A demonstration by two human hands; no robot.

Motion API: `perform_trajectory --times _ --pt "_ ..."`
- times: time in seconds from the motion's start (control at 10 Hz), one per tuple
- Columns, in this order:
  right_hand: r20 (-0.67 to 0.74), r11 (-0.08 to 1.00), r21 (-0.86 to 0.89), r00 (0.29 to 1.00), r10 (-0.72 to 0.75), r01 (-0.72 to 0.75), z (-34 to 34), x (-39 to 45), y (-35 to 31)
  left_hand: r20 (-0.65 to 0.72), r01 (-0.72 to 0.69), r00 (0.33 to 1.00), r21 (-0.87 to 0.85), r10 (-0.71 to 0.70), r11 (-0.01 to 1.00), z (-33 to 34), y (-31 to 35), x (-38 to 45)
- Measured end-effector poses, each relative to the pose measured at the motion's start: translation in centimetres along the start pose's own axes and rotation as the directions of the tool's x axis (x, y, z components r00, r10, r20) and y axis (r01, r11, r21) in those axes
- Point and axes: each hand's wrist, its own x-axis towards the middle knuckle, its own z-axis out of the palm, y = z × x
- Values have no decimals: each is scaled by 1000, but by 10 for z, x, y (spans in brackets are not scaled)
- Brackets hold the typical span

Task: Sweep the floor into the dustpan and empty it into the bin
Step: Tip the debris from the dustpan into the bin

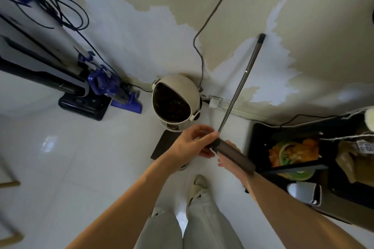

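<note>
A long metal handle (240, 87) with a dark cap at its far end leans up toward the peeling wall (303, 26), and at its near end it joins a dark flat piece (234, 152), which looks like the dustpan seen edge-on, though I cannot tell for certain. The left hand (192, 143) curls its fingers and thumb round the joint where the handle meets this dark piece. The right hand (228, 157) lies under and behind the piece; its fingers show beside the lower edge, touching it, but whether they grip it I cannot tell.

Just to the right, below the hands, stands an open black bin (263, 133) holding orange and green food scraps (291, 151), with a brown paper bag (356, 159) at its right side. A white and grey container (303, 192) sits at the bin's near edge.

Ahead of the hands, a round cream appliance (176, 101) with a dark opening stands on the white tiled floor (81, 157), a dark mat (164, 143) in front of it. A white socket strip (214, 102) lies by the skirting, and a grey cable (202, 32) climbs the wall. To the left stand a purple upright vacuum (113, 89) and a black and white one (60, 79). The person's pale trousers (198, 218) and a slipper (199, 185) show below.
</note>
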Motion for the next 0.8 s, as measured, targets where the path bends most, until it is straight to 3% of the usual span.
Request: perform_trajectory --times 0.1,0.2,0.3,0.4,0.5,0.6,0.7,0.8 --pt "30 998 58 999 23 -24 31 -25 8 63 -27 998 -22 28 999 -8 -16 -13" --pt "-121 993 -76 988 -97 88 79 -18 32 170 -117 978 -21 119 993 -19 -36 -24" --pt "-225 999 -25 974 -26 21 116 -6 41 212 -190 960 9 184 982 -35 -64 -25" --pt "-257 999 5 966 36 -36 149 12 60 135 -164 980 138 145 977 -63 -114 -16" --pt "-232 988 23 960 156 -155 180 38 81 -58 21 998 373 1 928 -103 -185 -2" --pt "-225 979 56 953 204 -196 202 75 95 -241 181 967 429 -81 885 -144 -250 23" --pt "-219 963 147 942 253 -224 222 123 116 -317 276 941 509 -120 816 -170 -311 63" --pt "-216 947 259 945 247 -188 244 184 146 -301 313 939 559 -164 768 -181 -375 116"
